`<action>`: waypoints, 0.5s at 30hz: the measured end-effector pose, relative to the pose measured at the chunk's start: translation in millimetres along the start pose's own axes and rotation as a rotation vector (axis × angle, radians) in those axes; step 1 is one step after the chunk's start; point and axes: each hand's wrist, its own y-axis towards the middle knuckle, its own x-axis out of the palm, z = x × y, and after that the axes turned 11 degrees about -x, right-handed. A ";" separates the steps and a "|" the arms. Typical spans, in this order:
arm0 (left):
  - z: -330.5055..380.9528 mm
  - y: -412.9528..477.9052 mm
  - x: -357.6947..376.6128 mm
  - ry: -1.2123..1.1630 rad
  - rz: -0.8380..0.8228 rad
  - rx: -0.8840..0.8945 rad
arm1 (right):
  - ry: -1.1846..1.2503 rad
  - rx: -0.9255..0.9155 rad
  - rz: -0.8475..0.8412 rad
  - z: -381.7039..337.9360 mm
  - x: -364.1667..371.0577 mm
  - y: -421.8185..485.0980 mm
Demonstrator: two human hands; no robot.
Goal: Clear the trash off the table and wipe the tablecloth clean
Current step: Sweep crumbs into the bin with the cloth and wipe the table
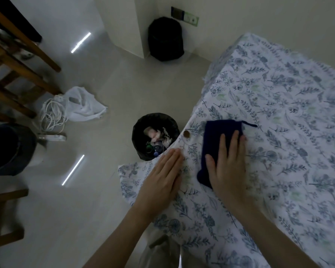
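A white tablecloth (278, 132) with a blue leaf print covers the table on the right. My right hand (228, 163) lies flat on a dark blue cloth (214, 140) and presses it onto the tablecloth near the left edge. My left hand (162, 176) rests flat on the table's left edge, fingers together, holding nothing. A small brown round object (186, 133) lies on the tablecloth just left of the blue cloth. Below that edge a black-lined trash bin (155, 136) stands on the floor, with crumpled paper and bottles inside.
A second black bin (165, 38) stands by the far wall. A white plastic bag (81, 104) and a coiled white cable (51, 116) lie on the floor at left. Wooden chairs (14, 60) stand at far left, with a dark stool (8, 147).
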 end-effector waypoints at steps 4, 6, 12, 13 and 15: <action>0.3 -3.3 -1.7 0.041 0.021 0.017 | -0.002 -0.094 -0.018 -33.5 5.8 42.3; -0.8 -1.3 -3.3 0.032 0.007 0.014 | 0.012 -0.127 -0.027 -39.2 7.8 56.4; 2.5 -4.0 -4.6 -0.002 -0.035 -0.008 | 0.020 -0.153 -0.045 -20.6 2.6 56.7; 3.0 -3.3 -4.9 0.010 -0.041 -0.003 | 0.010 -0.144 -0.055 -12.8 -0.3 51.4; 3.6 -1.3 -5.8 0.042 -0.047 0.003 | 0.001 -0.110 -0.085 9.0 -5.3 33.7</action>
